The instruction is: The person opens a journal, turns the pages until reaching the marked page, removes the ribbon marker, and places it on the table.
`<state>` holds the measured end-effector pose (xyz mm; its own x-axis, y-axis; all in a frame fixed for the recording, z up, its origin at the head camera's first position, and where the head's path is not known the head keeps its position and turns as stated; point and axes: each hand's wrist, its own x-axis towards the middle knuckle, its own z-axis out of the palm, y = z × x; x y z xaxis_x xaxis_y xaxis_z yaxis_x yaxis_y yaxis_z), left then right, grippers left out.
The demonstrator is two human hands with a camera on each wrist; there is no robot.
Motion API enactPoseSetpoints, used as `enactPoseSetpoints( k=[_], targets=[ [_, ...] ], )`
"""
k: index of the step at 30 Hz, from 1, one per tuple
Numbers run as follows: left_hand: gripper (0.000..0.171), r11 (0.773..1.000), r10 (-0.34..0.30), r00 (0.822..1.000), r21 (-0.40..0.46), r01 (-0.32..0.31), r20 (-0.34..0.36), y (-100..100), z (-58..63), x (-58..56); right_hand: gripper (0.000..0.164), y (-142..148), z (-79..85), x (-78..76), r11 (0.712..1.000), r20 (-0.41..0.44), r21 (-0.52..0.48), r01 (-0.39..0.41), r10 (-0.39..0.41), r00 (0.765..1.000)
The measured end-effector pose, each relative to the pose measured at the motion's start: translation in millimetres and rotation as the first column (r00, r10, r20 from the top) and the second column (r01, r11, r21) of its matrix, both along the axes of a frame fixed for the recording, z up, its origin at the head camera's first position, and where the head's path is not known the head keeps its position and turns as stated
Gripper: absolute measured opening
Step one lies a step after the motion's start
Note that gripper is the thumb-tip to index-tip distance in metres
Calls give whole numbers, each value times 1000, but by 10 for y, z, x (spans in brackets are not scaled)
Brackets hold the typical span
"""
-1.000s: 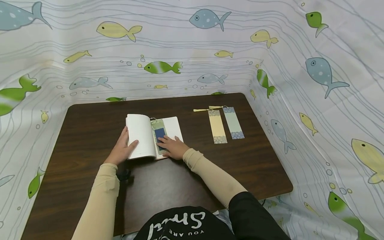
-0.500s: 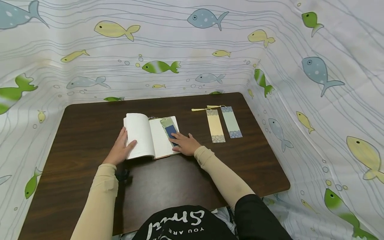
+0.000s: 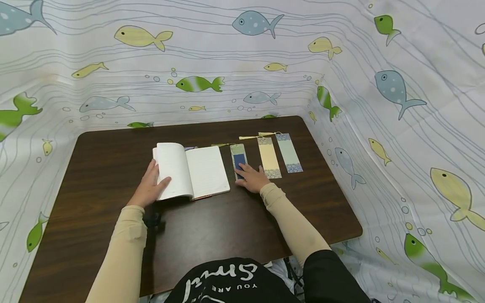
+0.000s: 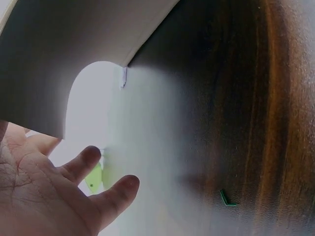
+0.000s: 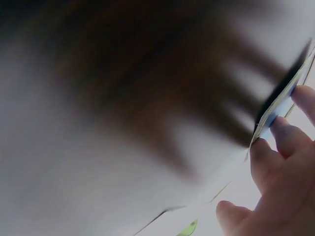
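A notebook lies spread on the table, its left pages curving up. My left hand rests at their outer edge, thumb over the page. In the left wrist view, straight fingers reach out beside the arched pages. To the notebook's right is a green bookmark with a dark blue panel and a tassel. My right hand presses outstretched fingertips on its lower part. The right wrist view shows the bookmark nearly edge-on under the fingertips.
A yellow bookmark and a pale green one with blue ends lie farther right, with tassels at their tops. The brown table meets a fish-printed curtain at the back and sides.
My right hand has slid the green bookmark rightward off the notebook's right page onto the table, next to the other bookmarks. My left hand has stayed at the notebook's left edge.
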<state>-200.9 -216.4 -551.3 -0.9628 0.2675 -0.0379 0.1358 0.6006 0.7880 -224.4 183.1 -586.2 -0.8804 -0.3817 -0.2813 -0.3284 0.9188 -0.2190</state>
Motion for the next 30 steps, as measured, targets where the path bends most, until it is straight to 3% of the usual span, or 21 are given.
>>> enactPoseSetpoints(
  k=[8,15,21,26,30],
  targets=[
    [81,1000,-1,1000,-16,1,-7,-11,-18,17,60,212,-1,-8,996,-54,-35,84,-86,995],
    [82,1000,-5,1000,-31,5,-8,11,-34,-9,59,289,4,-51,991,-28,-88,99,-101,994],
    [82,999,-7,1000,-35,6,-11,20,-19,-25,60,266,29,-94,988,-1,-113,101,-101,995],
    [81,1000,-7,1000,-30,6,-25,15,-31,-37,68,178,43,-100,986,-43,-121,117,-123,991],
    [82,999,-3,1000,-37,2,-19,-9,-65,-25,75,-23,59,-85,985,-76,-167,48,-61,995]
  ],
)
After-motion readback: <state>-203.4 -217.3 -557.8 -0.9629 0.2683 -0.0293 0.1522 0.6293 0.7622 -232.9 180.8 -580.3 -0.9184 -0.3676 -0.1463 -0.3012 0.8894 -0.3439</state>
